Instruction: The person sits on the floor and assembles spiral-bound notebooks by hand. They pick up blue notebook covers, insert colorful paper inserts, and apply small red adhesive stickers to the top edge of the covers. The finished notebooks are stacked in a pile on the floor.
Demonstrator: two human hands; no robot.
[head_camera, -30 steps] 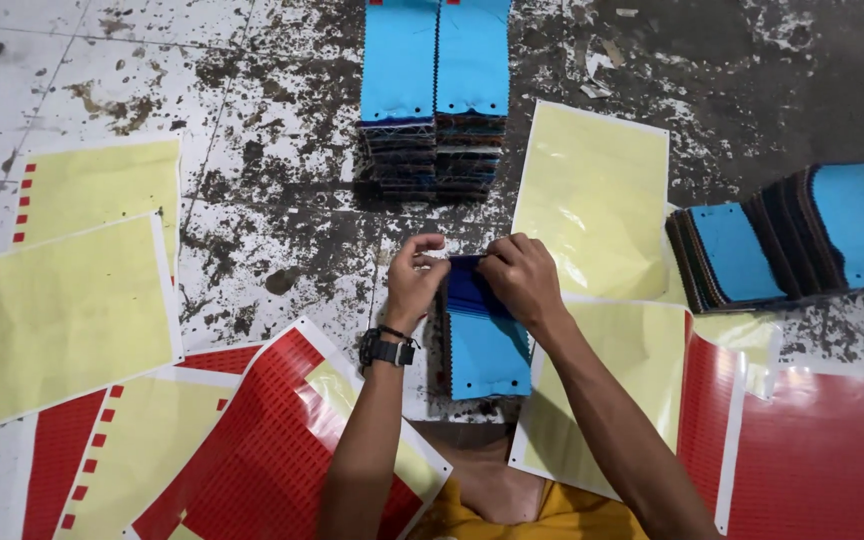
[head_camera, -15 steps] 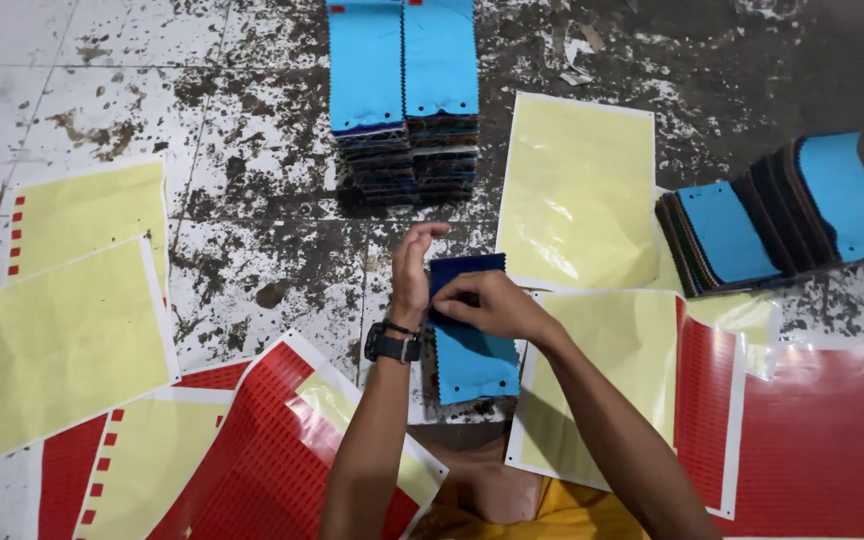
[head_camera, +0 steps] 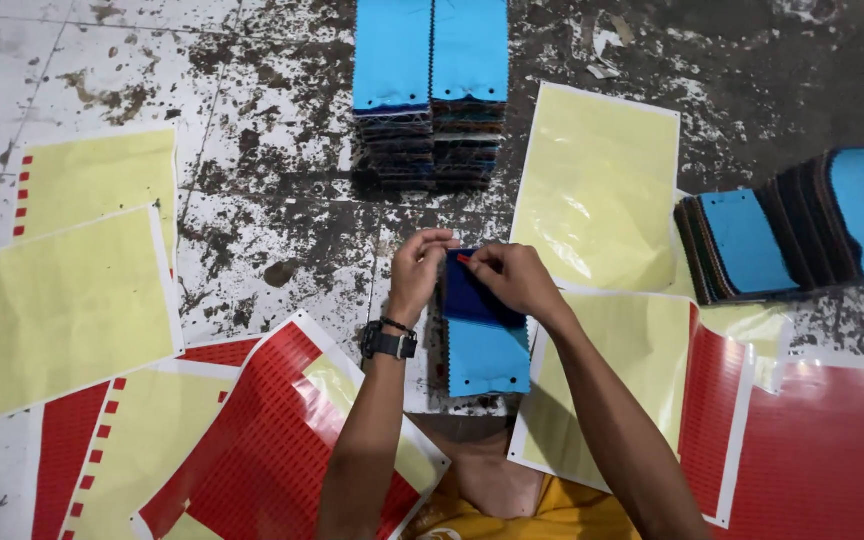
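Stained floor (head_camera: pixel 282 200), swatch (head_camera: pixel 487 345) under right hand (head_camera: pixel 517 280)

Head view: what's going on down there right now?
A person sits on a stained floor with a small stack of fabric swatches in front of them. The left hand steadies the stack's upper left edge, while the right hand presses a small red sticker onto the dark blue top swatch. Red and yellow sticker sheets lie spread around. Two more swatch stacks stand ahead, and a fanned pile lies to the right.
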